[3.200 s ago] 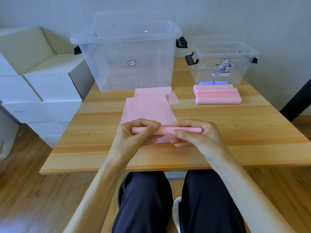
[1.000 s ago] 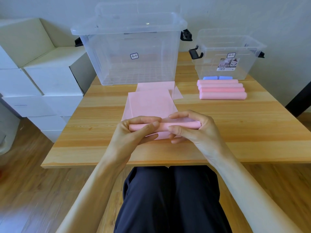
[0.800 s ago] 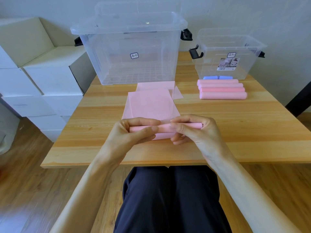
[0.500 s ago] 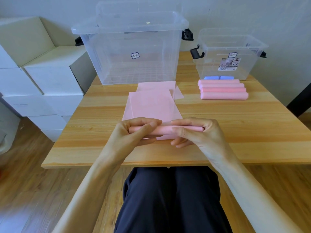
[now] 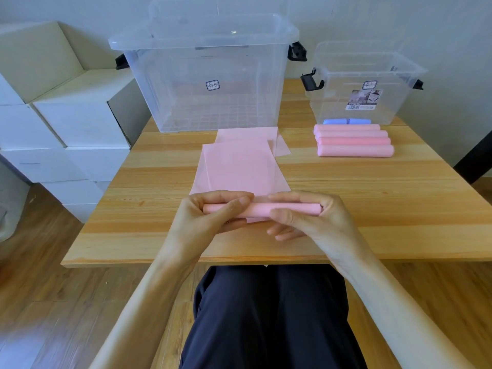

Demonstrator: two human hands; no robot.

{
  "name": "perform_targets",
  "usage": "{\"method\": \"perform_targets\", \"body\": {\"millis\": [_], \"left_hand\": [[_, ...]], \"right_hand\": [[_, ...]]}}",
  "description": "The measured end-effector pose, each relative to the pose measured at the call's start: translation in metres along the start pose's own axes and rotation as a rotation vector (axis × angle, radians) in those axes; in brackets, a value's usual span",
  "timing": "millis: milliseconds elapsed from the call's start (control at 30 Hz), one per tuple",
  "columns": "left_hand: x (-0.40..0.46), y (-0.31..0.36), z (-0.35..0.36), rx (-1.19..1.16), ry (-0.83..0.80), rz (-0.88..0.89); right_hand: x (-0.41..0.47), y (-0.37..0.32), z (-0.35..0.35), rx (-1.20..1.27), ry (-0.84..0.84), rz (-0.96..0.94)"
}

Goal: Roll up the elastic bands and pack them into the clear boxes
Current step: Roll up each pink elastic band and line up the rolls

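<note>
Near the table's front edge, the left hand [image 5: 213, 219] and right hand [image 5: 306, 219] pinch the soft, thin pink elastic band's half-rolled tube [image 5: 259, 209], which looks light, floppy, best held by both ends.

Bare forearms with no sleeves or jewellery; dark navy trousers [image 5: 269, 315] cover both legs

Table [image 5: 372, 187] — pale wood, visible grain, smooth satin finish. Large box [image 5: 205, 83] and small box [image 5: 364, 83] — clear glossy plastic, black plastic latches. Pink band [image 5: 239, 166] — thin, matt, slightly translucent sheet; finished rolls [image 5: 354, 141] equally matt. Cartons [image 5: 66, 123] — white, matt. Floor [image 5: 40, 288] — wood-look boards with a soft sheen.
</note>
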State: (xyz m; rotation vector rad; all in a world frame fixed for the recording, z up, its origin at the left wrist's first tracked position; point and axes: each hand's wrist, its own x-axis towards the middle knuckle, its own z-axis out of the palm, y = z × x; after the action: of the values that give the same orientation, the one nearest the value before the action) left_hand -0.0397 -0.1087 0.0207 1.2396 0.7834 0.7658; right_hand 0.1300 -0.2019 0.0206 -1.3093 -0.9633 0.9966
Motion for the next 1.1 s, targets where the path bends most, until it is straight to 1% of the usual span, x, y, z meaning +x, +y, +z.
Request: {"method": "perform_targets", "body": {"millis": [100,233,300,400,533,700,800,900,1033,1100], "left_hand": [[-0.0004,-0.0010,-0.0004,0.025,-0.012,-0.017],[-0.0025,-0.0009,-0.0012,0.042,-0.075,0.008],[-0.0021,-0.0013,-0.0015,0.045,-0.071,0.020],[-0.0016,-0.0009,-0.0031,0.057,-0.051,0.027],[-0.0046,-0.0009,-0.0043,0.084,-0.107,0.016],[-0.0058,-0.0032,-0.0019,0.024,-0.034,0.001],[-0.0061,-0.0027,-0.0027,0.005,-0.041,-0.011],[-0.0064,-0.0011,-0.0018,-0.040,-0.041,0.011],[-0.0053,0.0009,-0.0004,-0.005,-0.005,0.036],[-0.0054,0.0022,-0.0015,0.032,-0.018,0.038]], "right_hand": [[0.0014,0.0023,-0.0006,0.003,0.013,-0.024],[0.0016,0.0021,-0.0012,0.005,0.082,-0.024],[0.0008,0.0017,-0.0007,0.011,0.071,-0.010],[-0.0012,0.0024,-0.0003,0.018,0.011,-0.017],[-0.0022,0.0014,-0.0003,-0.010,0.035,-0.027],[-0.0019,-0.0001,0.0009,0.006,0.022,-0.027],[-0.0006,0.0006,0.0013,0.007,0.039,-0.051],[-0.0012,0.0005,0.0024,0.029,0.070,-0.036],[-0.0022,-0.0011,0.0021,0.006,0.016,-0.012],[-0.0022,-0.0007,0.0017,0.003,0.006,-0.022]]}}
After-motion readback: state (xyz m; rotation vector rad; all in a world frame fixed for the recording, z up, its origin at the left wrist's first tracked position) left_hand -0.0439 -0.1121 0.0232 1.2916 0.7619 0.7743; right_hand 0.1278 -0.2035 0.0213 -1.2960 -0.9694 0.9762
